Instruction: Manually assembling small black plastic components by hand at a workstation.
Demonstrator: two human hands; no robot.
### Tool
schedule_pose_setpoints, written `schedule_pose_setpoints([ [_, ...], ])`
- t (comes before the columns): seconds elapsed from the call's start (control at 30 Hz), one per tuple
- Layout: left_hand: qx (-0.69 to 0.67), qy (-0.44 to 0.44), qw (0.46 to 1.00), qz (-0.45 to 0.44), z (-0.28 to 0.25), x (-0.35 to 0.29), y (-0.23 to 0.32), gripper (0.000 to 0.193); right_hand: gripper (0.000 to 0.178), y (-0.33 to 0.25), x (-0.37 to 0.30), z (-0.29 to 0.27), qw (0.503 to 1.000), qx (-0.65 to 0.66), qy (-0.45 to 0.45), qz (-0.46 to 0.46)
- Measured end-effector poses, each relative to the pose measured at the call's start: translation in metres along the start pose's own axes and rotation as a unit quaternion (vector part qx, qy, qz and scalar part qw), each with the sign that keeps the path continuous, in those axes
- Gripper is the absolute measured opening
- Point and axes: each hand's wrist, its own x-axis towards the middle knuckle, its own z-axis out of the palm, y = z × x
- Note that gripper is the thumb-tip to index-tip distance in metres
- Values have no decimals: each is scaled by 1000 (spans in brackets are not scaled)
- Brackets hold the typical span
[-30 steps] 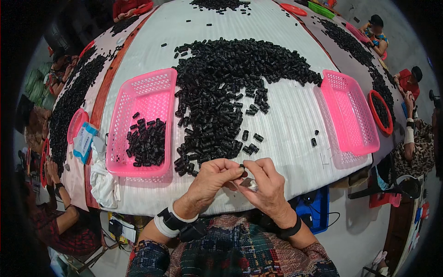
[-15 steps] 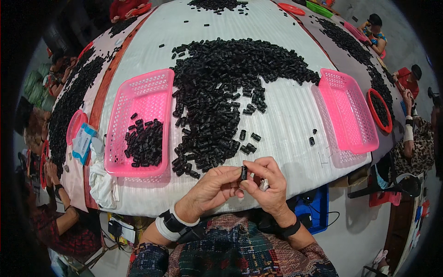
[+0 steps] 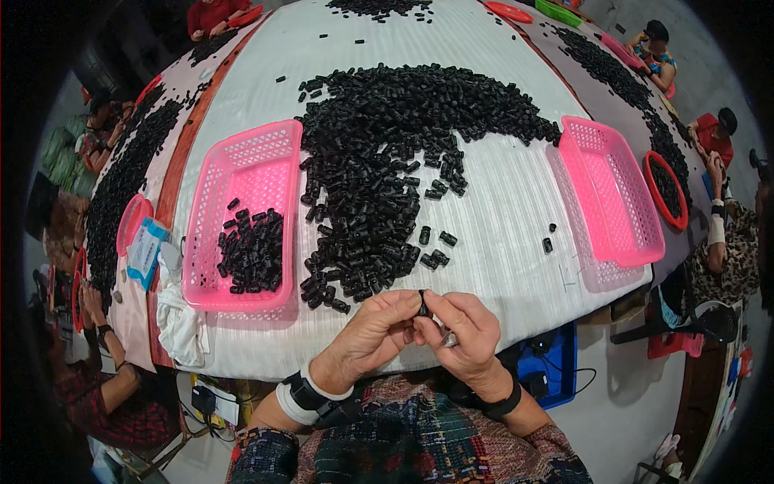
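My left hand and my right hand meet at the table's near edge, both pinching one small black cylindrical part. Fingertips cover most of it. Something small and pale shows against the curled fingers of my right hand; I cannot make out what it is. Just beyond my hands lies a large heap of similar black parts, with a few loose ones to its right. Left of the heap stands a pink perforated basket with a pile of the black parts inside.
A second pink basket stands at the right. A white cloth and a blue-and-white packet lie at the left. Other people sit along both sides, near more black heaps and a red round tray. Below the table is a blue crate.
My right fingers have closed further over the black part, which now shows less and sits tilted between both hands. The baskets and heap look unchanged.
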Motion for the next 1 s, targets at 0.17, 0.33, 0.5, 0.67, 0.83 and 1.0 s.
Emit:
schedule_pose_setpoints([
  [0.17, -8, 19, 1000, -1, 1, -1, 0, 18, 39, 2, -2, 1, 998, -32, 20, -42],
  [0.33, 15, 19, 1000, 12, 3, -3, 1, 21, 38, 0, 1, -1, 996, -53, 12, -66],
  [0.5, 11, 25, 999, 20, 1, -3, 1, 18, 37, -1, 2, -1, 995, -61, 9, -75],
  [0.67, 0, 23, 999, 25, 0, -4, 0, 15, 36, 1, 0, 0, 994, -64, 7, -85],
  [0.83, 5, 59, 998, 36, 2, -6, -1, 21, 36, 0, 0, 2, 994, -58, 14, -89],
  [1.0, 22, 49, 998, 38, -5, -6, 7, 20, 20, -15, 7, -8, 997, 14, -66, 27],
])
